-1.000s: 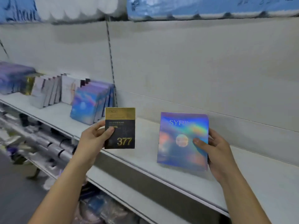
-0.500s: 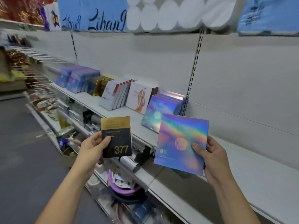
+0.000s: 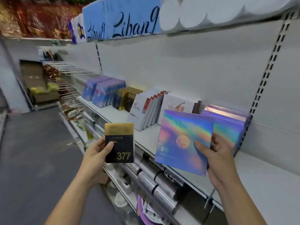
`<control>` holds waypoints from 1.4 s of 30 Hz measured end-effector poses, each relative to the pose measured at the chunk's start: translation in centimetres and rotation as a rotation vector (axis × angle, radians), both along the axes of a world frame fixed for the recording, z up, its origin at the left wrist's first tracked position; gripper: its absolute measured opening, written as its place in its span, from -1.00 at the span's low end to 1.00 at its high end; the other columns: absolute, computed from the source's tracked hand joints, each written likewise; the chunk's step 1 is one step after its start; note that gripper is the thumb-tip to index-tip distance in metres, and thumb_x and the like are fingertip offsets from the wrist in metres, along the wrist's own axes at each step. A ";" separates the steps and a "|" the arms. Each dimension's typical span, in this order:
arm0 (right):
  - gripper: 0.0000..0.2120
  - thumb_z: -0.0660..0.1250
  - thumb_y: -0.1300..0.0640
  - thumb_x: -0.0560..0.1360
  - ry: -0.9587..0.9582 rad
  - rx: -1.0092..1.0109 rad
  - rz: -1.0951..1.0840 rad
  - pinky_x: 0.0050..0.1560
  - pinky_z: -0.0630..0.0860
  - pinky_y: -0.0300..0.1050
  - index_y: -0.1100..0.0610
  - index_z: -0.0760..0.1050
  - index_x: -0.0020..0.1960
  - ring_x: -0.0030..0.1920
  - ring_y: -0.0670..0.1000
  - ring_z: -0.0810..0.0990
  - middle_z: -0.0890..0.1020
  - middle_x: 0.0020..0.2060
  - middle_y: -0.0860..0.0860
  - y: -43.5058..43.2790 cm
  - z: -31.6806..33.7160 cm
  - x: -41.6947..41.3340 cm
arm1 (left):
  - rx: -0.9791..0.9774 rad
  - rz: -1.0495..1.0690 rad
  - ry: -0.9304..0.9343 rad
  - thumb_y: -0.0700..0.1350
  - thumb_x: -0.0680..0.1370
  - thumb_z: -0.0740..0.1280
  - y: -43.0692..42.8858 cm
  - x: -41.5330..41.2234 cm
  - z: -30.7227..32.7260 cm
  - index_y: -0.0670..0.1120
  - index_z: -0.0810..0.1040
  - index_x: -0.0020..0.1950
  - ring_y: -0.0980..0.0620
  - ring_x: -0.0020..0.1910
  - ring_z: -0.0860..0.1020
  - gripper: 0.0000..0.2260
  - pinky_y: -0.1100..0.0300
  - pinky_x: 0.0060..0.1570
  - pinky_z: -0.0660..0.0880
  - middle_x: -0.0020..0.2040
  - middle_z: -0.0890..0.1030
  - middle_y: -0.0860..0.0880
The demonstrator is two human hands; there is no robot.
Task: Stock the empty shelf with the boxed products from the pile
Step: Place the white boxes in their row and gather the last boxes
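Note:
My left hand (image 3: 97, 153) grips a black and gold box marked 377 (image 3: 119, 142) upright in front of the shelf edge. My right hand (image 3: 217, 158) holds a flat holographic rainbow box (image 3: 181, 138) by its right edge, thumb on its face, tilted over the white shelf (image 3: 267, 174). Behind it a row of matching holographic boxes (image 3: 227, 124) leans against the back panel. Further left stand white boxes with red corners (image 3: 146, 109), gold boxes (image 3: 128, 98) and blue-purple boxes (image 3: 103, 91).
The white shelf runs on to the right past a slotted upright (image 3: 266, 75). Foil-wrapped rolls (image 3: 155, 177) lie on the lower shelf. Blue tissue packs (image 3: 129, 18) and white rolls (image 3: 194, 12) fill the top shelf. A grey aisle floor (image 3: 32, 151) lies to the left.
The view has swung left along the shelf, bringing the stocked rows into sight. Both hands keep their boxes; the holographic box has come away from the shelf surface and nearer its matching row.

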State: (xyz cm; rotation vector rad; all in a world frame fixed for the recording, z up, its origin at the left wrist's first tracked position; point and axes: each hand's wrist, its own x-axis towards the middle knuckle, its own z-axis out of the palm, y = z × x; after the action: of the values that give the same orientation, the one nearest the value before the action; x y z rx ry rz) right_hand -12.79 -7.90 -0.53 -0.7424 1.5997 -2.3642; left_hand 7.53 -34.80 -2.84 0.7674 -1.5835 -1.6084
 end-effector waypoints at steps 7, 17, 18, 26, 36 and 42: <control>-0.18 0.69 -0.28 -0.09 -0.032 -0.010 0.024 0.10 0.65 0.04 -0.02 0.65 0.11 0.08 0.08 0.71 0.74 0.08 0.02 -10.3 0.2 -2.0 | -0.041 0.032 0.013 -0.17 0.65 0.31 -9.8 -0.9 0.7 0.02 0.62 0.28 -0.01 0.17 0.67 -0.77 -0.09 0.22 0.54 0.15 0.72 0.02; -0.61 0.47 0.35 0.36 -0.095 -0.032 -0.149 -0.09 0.69 -0.06 0.08 0.61 0.15 -0.05 0.03 0.73 0.72 0.11 0.11 -23.4 -0.8 -1.2 | 0.023 -0.144 0.078 -0.20 0.65 0.28 -27.0 -3.6 -1.3 -0.03 0.60 0.30 0.01 0.11 0.69 -0.75 0.12 0.03 0.63 0.13 0.72 -0.01; -0.62 0.43 0.38 0.40 -0.105 -0.016 -0.168 -0.07 0.69 -0.05 0.09 0.60 0.16 -0.04 0.04 0.73 0.72 0.12 0.12 -24.3 -0.8 -0.8 | 0.027 -0.160 0.082 -0.21 0.65 0.28 -28.4 -3.8 -1.6 -0.04 0.60 0.30 0.02 0.10 0.69 -0.75 0.19 -0.02 0.64 0.12 0.73 -0.01; -0.66 0.41 0.35 0.41 -0.078 0.021 -0.304 -0.08 0.69 -0.05 0.05 0.63 0.12 -0.06 0.00 0.73 0.75 0.04 0.02 -29.7 0.7 0.4 | 0.003 -0.300 0.098 -0.25 0.65 0.29 -37.2 -10.3 -2.0 0.00 0.61 0.21 0.17 0.00 0.69 -0.78 0.37 -0.15 0.57 0.01 0.75 0.08; -0.64 0.28 0.45 0.52 -0.045 -0.083 -0.431 -0.18 0.66 -0.21 0.06 0.60 0.11 -0.13 -0.12 0.73 0.75 -0.04 -0.09 -29.7 3.5 -1.1 | -0.145 -0.446 0.009 -0.18 0.66 0.30 -37.6 -19.1 -1.7 0.03 0.57 0.31 0.19 0.13 0.64 -0.74 0.36 -0.02 0.56 0.13 0.70 0.07; -0.57 0.30 0.41 0.52 -0.002 -0.088 -0.569 0.00 0.67 -0.08 0.15 0.54 0.34 0.06 0.02 0.72 0.72 0.14 0.02 -28.9 4.5 0.2 | -0.216 -0.486 -0.001 -0.17 0.65 0.32 -36.8 -23.2 -2.2 0.03 0.56 0.33 0.19 0.13 0.63 -0.73 0.36 -0.01 0.57 0.13 0.69 0.08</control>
State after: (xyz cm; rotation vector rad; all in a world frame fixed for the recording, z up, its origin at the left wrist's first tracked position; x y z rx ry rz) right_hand -12.55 -36.84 4.01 -0.3196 1.9162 -2.8236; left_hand -15.64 -71.62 -5.04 0.2769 -2.0119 -1.7192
